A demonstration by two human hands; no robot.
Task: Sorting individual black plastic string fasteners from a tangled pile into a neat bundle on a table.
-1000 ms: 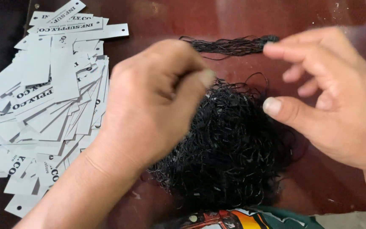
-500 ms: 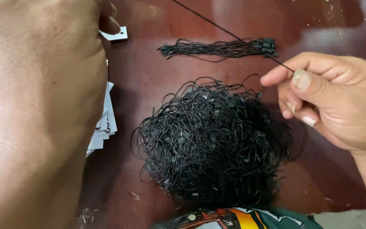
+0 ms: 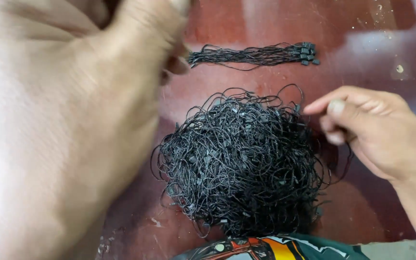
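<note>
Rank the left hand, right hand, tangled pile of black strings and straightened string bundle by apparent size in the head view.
1. left hand, inflated by nearness to the camera
2. tangled pile of black strings
3. right hand
4. straightened string bundle

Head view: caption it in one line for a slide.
Right hand reaches into tangled pile of black tag strings; left hand raised close to camera.

It is looking like a small garment-tagging workshop: a worn reddish-brown table [image 3: 362,29] is carrying a heap of black tag strings [image 3: 241,159] beside the fingers [image 3: 323,103], a tidy bundle [image 3: 256,54] lying beyond them.
</note>
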